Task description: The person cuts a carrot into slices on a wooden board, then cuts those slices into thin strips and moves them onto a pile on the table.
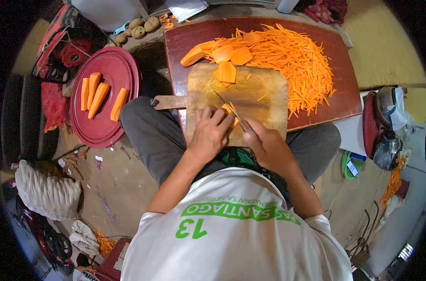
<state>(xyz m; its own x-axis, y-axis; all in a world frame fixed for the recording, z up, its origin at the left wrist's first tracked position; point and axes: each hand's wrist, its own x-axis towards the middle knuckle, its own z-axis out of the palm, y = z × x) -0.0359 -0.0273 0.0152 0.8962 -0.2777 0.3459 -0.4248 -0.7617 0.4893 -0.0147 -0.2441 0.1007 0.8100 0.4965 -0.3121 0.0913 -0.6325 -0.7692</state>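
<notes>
My left hand [208, 130] presses a piece of carrot [228, 108] down on a wooden cutting board [271, 96], its fingers curled over it and hiding part of it. My right hand [264, 144] is wrapped round the handle of a knife [232, 110]. The blade lies against the carrot piece, close to my left fingertips, its tip pointing away from me. Flat carrot slices [226, 72] overlap the board's far edge. Beyond and to the right is a big heap of thin carrot strips [302, 65]. A thicker peeled carrot piece [192, 56] lies at the heap's left end.
The board rests on a dark red table [178, 42], its handle [171, 102] over my left knee. On the left, several peeled carrots [98, 99] lie on a round red tray [128, 65]. Potatoes [138, 32] sit behind it. A green container [350, 166] stands at right.
</notes>
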